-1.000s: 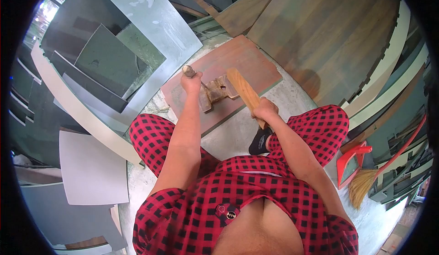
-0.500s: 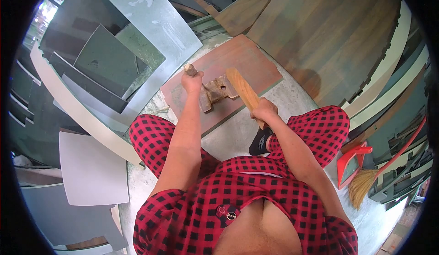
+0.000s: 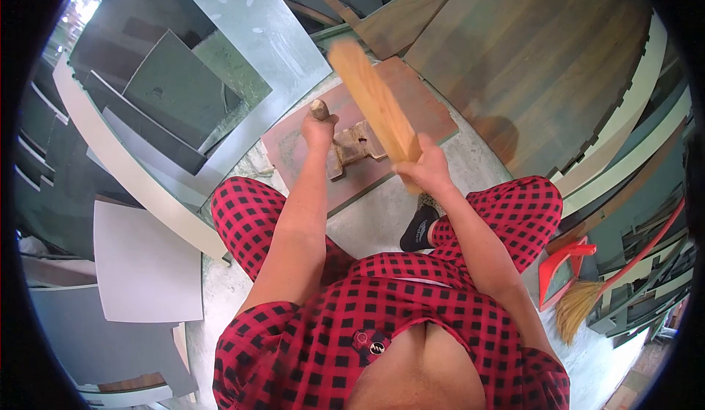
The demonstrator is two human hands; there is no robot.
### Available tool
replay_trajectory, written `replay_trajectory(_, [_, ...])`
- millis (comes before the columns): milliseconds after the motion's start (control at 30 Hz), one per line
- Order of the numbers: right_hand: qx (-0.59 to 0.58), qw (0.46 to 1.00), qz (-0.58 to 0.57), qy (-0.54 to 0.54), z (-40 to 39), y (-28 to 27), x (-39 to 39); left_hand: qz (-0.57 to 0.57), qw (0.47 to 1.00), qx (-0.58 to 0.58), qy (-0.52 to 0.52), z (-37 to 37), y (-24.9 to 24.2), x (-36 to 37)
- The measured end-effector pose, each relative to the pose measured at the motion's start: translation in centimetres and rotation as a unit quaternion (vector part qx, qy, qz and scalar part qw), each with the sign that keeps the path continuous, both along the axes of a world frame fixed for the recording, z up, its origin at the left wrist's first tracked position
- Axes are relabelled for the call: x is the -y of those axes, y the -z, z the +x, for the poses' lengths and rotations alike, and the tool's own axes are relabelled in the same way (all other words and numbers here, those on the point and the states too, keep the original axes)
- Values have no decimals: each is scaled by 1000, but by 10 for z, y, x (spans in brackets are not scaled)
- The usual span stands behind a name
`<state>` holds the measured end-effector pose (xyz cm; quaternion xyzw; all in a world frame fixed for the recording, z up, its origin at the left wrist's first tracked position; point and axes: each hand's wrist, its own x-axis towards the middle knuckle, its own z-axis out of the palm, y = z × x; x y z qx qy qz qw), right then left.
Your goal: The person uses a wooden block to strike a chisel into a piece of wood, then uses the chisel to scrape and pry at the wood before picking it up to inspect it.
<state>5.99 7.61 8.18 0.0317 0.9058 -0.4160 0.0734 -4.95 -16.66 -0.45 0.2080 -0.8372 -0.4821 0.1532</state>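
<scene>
My left hand [image 3: 317, 128] is closed round an upright round wooden handle [image 3: 319, 109]; its end sticks out above the fist, and the lower part of the tool is hidden. Right beside that fist lies a notched wooden block [image 3: 360, 145], worn brown, with a small dark hole. Beneath it is a reddish-brown board [image 3: 286, 142] on the floor. My right hand [image 3: 431, 166] grips the near end of a flat wooden bat [image 3: 376, 101]. The bat slants up and to the left over the block, apart from it, its far end slightly blurred.
Large sheets stand around: a pale grey panel [image 3: 250, 20] at left and a brown wood-grain panel [image 3: 529, 50] at right. A red dustpan [image 3: 562, 272] and a straw broom [image 3: 580, 311] are at lower right. My socked foot [image 3: 420, 228] rests near the board.
My right hand has raised the wooden bat away from the block, its far end swinging up and to the left. The left hand keeps its grip on the handle beside the block.
</scene>
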Motion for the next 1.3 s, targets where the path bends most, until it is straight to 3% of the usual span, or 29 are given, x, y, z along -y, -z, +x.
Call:
replay_trajectory(33, [-91,993,-73,-4,1,-7,3,12,1000,-13,5,1,0,-1])
replay_trajectory(167, [-117,973,-196,-5,8,-29,13,14,999,24,24,-2,-1,0])
replay_trajectory(233, [-110,994,-14,-22,16,-30,15,33,998,-46,21,-6,14,0])
replay_trajectory(367, [-23,991,103,-77,13,-12,14,61,993,-96,34,-7,20,-3])
replay_trajectory(467, [-20,996,36,-78,16,-22,10,28,997,-67,7,-2,11,-1])
replay_trajectory(533, [-96,986,-132,-39,15,-19,8,25,1000,-15,10,-3,9,0])
replay_trajectory(667, [-86,980,-180,7,17,-32,18,-7,999,35,15,-5,7,3])
replay_trajectory(733, [-68,997,26,-16,20,-36,18,-47,999,-16,15,-4,11,0])
replay_trajectory(867, [13,995,59,-80,13,-12,9,0,998,-54,46,-10,18,3])
replay_trajectory(933, [-26,997,-18,-72,20,-21,8,-50,998,-32,18,-6,14,3])
replay_trajectory(1033, [-57,991,-114,-28,20,-34,12,-20,999,21,18,2,-4,-2])
replay_trajectory(1167, [-58,985,-163,-15,16,-12,18,-43,998,45,16,1,-6,-4])
replay_trajectory(1233, [11,987,133,-92,12,-12,17,-34,998,-14,44,-4,14,0])
replay_trajectory(1300, [30,992,82,-85,17,-20,15,-28,999,-28,31,-10,27,4])
